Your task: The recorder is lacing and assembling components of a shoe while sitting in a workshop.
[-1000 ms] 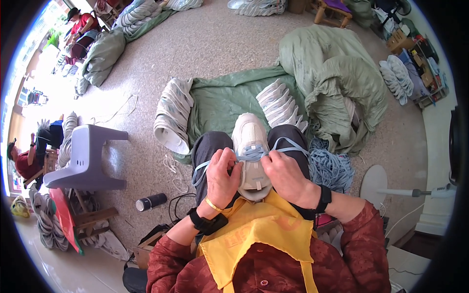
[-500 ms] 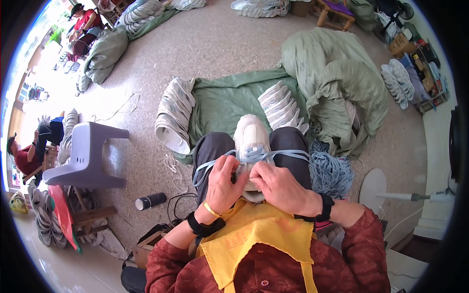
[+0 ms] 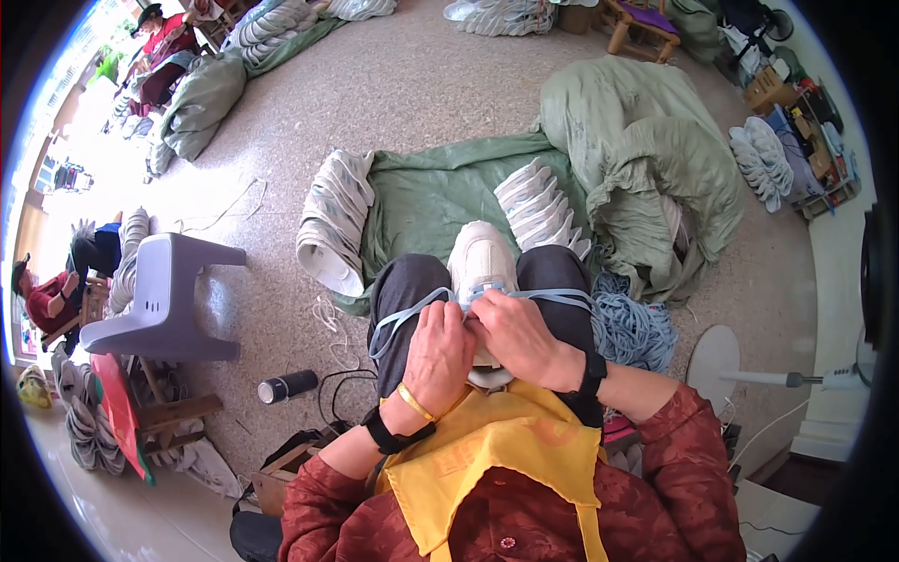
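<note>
A white sneaker (image 3: 483, 253) rests between my knees, toe pointing away from me. Light blue shoelace (image 3: 552, 296) runs across its tongue, with loose ends draped over both thighs. My left hand (image 3: 436, 348) is closed at the left side of the lacing, fingertips pinched together. Opposite it, my right hand (image 3: 513, 330) is closed too, thumb and fingers meeting over the lace near the middle of the shoe. The fingertips of both hands almost touch. They cover most of the eyelets, and the exact bit of lace in each pinch is partly hidden.
Nested white shoes stand in a left stack (image 3: 337, 223) and a right stack (image 3: 541, 208) on a green cloth (image 3: 440, 192). A pile of blue laces (image 3: 637, 323) lies by my right knee, near a big green sack (image 3: 646, 140). A grey plastic chair (image 3: 164, 300) stands left; co-workers sit beyond.
Both hands have drawn closer together over the lacing. My right hand has shifted slightly left and up, and my left hand has turned so its back shows more.
</note>
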Demonstrator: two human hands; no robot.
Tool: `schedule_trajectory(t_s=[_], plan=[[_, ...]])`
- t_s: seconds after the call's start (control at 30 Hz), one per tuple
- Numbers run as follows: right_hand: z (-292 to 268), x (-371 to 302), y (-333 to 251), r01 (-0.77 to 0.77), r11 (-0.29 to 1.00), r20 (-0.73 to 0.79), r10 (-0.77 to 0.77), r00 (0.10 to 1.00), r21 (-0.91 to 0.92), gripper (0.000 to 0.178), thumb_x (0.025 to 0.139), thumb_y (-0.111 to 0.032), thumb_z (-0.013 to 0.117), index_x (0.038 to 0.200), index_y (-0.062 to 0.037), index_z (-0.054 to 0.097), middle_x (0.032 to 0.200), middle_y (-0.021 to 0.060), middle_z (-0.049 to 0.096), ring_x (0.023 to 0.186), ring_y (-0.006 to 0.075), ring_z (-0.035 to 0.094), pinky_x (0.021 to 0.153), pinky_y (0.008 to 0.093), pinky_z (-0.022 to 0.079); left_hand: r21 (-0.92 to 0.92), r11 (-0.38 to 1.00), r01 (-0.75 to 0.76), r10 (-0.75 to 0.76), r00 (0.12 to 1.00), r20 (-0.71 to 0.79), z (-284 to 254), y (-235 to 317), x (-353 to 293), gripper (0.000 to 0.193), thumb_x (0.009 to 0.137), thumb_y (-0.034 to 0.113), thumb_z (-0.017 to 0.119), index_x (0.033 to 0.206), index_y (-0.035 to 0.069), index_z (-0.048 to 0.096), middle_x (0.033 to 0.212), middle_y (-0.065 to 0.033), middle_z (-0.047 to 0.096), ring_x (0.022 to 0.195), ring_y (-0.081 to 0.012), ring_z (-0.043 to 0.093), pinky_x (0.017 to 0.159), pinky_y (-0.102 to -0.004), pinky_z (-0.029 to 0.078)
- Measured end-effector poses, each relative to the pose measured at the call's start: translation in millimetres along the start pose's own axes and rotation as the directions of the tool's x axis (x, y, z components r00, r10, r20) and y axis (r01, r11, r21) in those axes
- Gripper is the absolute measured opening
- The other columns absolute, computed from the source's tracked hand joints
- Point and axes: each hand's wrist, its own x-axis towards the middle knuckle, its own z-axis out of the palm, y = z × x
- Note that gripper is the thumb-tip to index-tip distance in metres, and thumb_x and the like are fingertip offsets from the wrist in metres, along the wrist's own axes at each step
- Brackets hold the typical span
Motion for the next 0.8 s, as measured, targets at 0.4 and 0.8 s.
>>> schedule_trajectory(t_s=[0.4, 0.8], plan=[[-35.6, -13.7, -15.5, 0.060, 0.994, -0.111, -0.050, 0.993, 0.089, 0.009, 0.088, -0.006, 0.067, 0.085, -0.0012, 0.060, 0.079, 0.0150, 0.061, 0.069, 0.0381, 0.064, 0.060, 0.0452, 0.051, -0.126, 0.992, -0.002, -0.006, 0.998, -0.063, -8.1, 4.4, 8.2, 0.022, 0.082, -0.005, 0.058, 0.103, -0.001, 0.052, 0.093, -0.0194, 0.054, 0.089, -0.0406, 0.057, 0.076, -0.0492, 0.048], [-101.5, -21.1, -33.2, 0.006, 0.934, -0.001, -0.006, 1.000, 0.356, 0.012, 0.086, -0.003, 0.071, 0.082, 0.0012, 0.061, 0.072, 0.0101, 0.061, 0.062, 0.0204, 0.062, 0.058, 0.0320, 0.049, -0.592, 0.805, -0.033, 0.306, 0.878, 0.368, -14.9, 1.7, 43.2, 0.021, 0.087, -0.006, 0.064, 0.106, 0.002, 0.057, 0.092, -0.0133, 0.061, 0.080, -0.0282, 0.061, 0.070, -0.0362, 0.052]])
